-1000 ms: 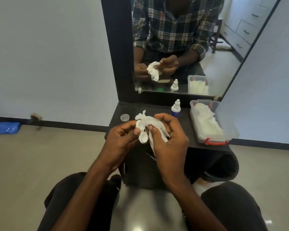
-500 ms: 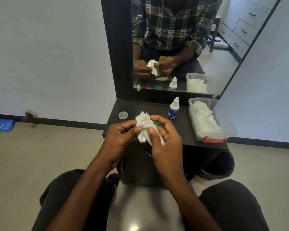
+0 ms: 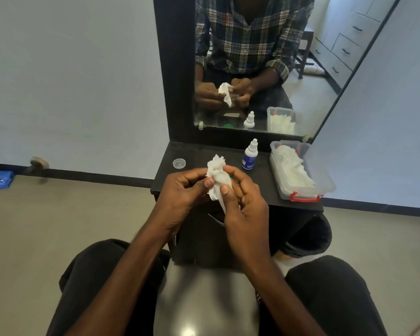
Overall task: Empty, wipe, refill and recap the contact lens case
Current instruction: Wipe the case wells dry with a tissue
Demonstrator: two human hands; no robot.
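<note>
Since half a second ago: both hands a little higher over the front edge of the worktop [image 3: 197,154], tissue [image 3: 217,177] bunched tighter, upper tuft now fuller. Left hand [image 3: 184,190] curled, thumb pressing the tissue from the left. Right hand [image 3: 243,204] curled, thumb and forefinger pinching the tissue from the right. Contact lens case [image 3: 230,176] almost wholly wrapped, only a speck of green showing beside the right forefinger; shape, long axis and heading impossible to tell. Tissue white, crumpled, long axis roughly upright, tuft up, tail hanging down between the hands. Clear round cap [image 3: 179,163] flat near the worktop's left edge, apart from the hands. Dropper bottle [image 3: 250,155] upright toward the back, nozzle up. Clear box [image 3: 325,183] of white tissues along the right edge, red clasp at its front. Mirror [image 3: 325,93] behind, repeating hands and tissue.
</note>
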